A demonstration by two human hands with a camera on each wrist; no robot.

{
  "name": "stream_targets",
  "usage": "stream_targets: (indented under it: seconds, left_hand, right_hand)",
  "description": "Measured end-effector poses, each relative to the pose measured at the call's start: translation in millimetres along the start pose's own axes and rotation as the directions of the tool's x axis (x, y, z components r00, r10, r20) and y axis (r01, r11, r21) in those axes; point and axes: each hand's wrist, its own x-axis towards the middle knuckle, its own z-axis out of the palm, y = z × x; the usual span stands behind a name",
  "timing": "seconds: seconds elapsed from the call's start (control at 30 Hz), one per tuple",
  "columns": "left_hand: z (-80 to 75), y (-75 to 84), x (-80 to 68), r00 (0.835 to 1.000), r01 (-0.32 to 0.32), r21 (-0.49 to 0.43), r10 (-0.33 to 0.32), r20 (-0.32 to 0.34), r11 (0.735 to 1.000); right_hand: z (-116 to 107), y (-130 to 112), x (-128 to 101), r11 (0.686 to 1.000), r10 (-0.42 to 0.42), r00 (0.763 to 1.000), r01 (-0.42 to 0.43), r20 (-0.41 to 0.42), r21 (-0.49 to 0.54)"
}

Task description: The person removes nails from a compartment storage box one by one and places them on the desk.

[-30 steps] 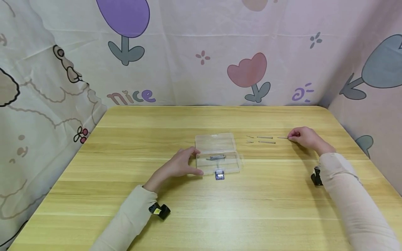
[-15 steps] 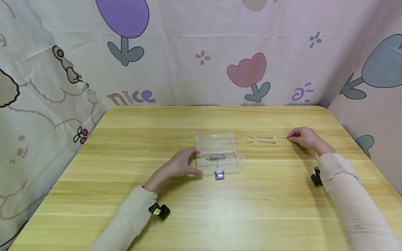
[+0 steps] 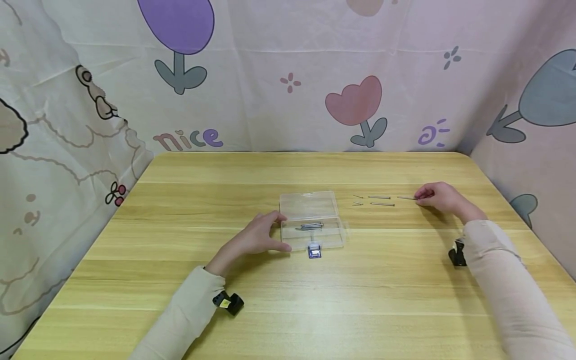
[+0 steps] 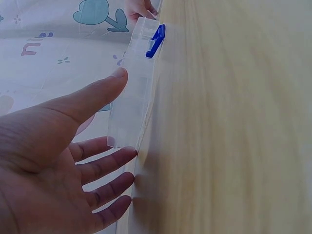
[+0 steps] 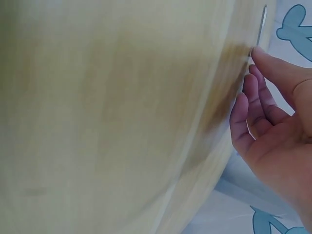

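In the head view, a clear plastic box [image 3: 333, 241] lies with its lid [image 3: 308, 205] folded back and several metal nails [image 3: 310, 226] inside. My left hand [image 3: 257, 233] holds the box's left end, thumb at the front corner and fingers at the back corner; the left wrist view shows its blue latch [image 4: 156, 41]. On the table at the right lies a nail [image 3: 406, 198]. My right hand [image 3: 441, 196] is at this nail's right end, thumb and index fingertips slightly parted; the right wrist view shows the nail [image 5: 262, 24] extending beyond the thumb.
Between box and right hand lie two longer nails, one behind [image 3: 379, 197] and one in front [image 3: 382, 204], plus two much smaller pieces of metal [image 3: 357, 203]. The wooden table [image 3: 288, 305] meets a patterned cloth [image 3: 252, 115] at its back edge.
My right hand has slid slightly right along the nail, exposing more of it, and its thumb and index finger have parted. The nail, left hand and box have not visibly moved.
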Motion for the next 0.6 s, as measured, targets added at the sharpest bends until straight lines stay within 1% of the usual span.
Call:
stream_targets:
  seconds: [0.13, 0.27, 0.37, 0.43, 0.5, 0.6]
  left_hand:
    - [0.2, -0.5, 0.2, 1.0, 0.003, -0.005, -0.003, -0.004, 1.0]
    - [0.8, -0.6, 0.4, 1.0, -0.005, -0.007, 0.005, -0.006, 1.0]
    - [1.0, -0.2, 0.6, 1.0, -0.006, -0.008, 0.006, -0.005, 1.0]
    - [0.9, 0.0, 0.6, 1.0, -0.003, -0.007, 0.003, -0.004, 1.0]
    - [0.7, 0.2, 0.5, 1.0, -0.002, -0.006, 0.002, -0.003, 1.0]
    - [0.5, -0.1, 0.4, 1.0, -0.004, -0.003, 0.004, -0.003, 1.0]
  right_hand:
    - [-3.1, -2.8, -1.2, 1.0, 0.022, 1.0, -0.022, -0.011, 0.014]
    - [-3.4, -13.8, -2.6, 0.999, 0.037, 0.998, -0.037, -0.041, 0.005]
    - [-0.4, -27.6, -2.4, 1.0, 0.0, 0.998, 0.0, -0.068, -0.004]
    - [3.2, -38.9, -1.6, 0.999, -0.041, 0.996, 0.04, -0.083, -0.01]
    - [7.2, -51.3, -0.9, 0.997, -0.08, 0.993, 0.079, -0.083, -0.008]
    - [15.2, -70.2, 1.0, 0.992, -0.126, 0.99, 0.126, -0.06, 0.0]
